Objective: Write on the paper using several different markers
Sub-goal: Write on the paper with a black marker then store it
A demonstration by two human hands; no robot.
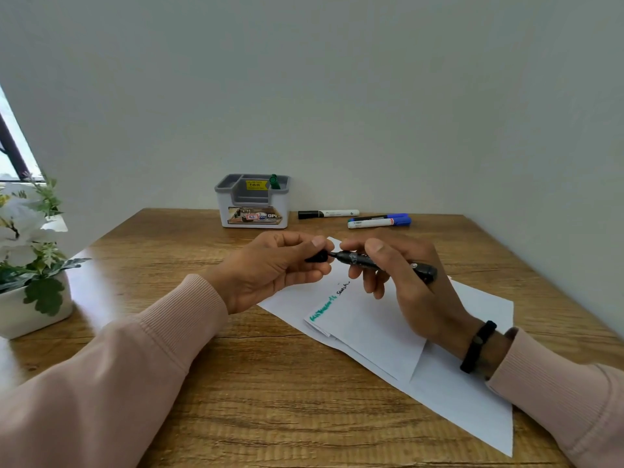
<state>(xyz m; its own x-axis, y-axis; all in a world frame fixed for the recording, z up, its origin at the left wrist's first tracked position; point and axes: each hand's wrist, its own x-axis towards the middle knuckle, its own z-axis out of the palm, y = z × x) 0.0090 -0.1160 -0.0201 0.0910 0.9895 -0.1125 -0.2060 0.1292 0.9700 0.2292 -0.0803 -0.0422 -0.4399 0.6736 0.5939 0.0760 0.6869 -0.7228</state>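
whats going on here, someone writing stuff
A person in pale pink sleeves holds a black marker in the right hand and its black cap in the left hand, cap and tip almost meeting. Below lies white paper with a green word and a black word. More markers lie by the grey desk organiser.

A grey-and-white desk organiser [252, 201] stands on the wooden table [236, 383] at its far edge, against the pale wall [337, 79]. A yellow price sticker [255, 184] sits inside the organiser. Well left of the organiser, at the table's left edge, a white pot [30, 312] holds white flowers [20, 228] and green leaves. Behind the pot, further left of the organiser, is a bright window [13, 153].
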